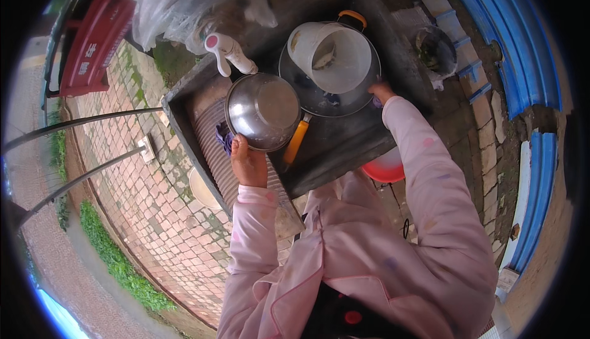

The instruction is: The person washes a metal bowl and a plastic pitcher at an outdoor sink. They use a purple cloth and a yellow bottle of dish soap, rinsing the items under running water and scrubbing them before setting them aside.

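Note:
My left hand (249, 161) grips the rim of a metal bowl (265, 111), tilted with its outer base facing me, over the ribbed washboard part (214, 129) of a dark stone sink (332, 164). A bunched purple cloth (224, 137) lies beside that bowl. At the right rim of a wok (318, 102), my right hand (382, 92) is curled around a bit of purple cloth (377, 102); its fingertips are partly hidden. The wok has a long orange handle (296, 142) and a small orange loop handle (354, 16). A translucent plastic tub (341, 55) lies tipped inside it.
A white tap (230, 53) stands at the sink's far left edge, near clear plastic sheeting (184, 7). A red basin (387, 166) sits below the sink. To the right are a bag-lined container (435, 51) and blue metal sheets (511, 39). Brick paving (152, 191) surrounds the left side.

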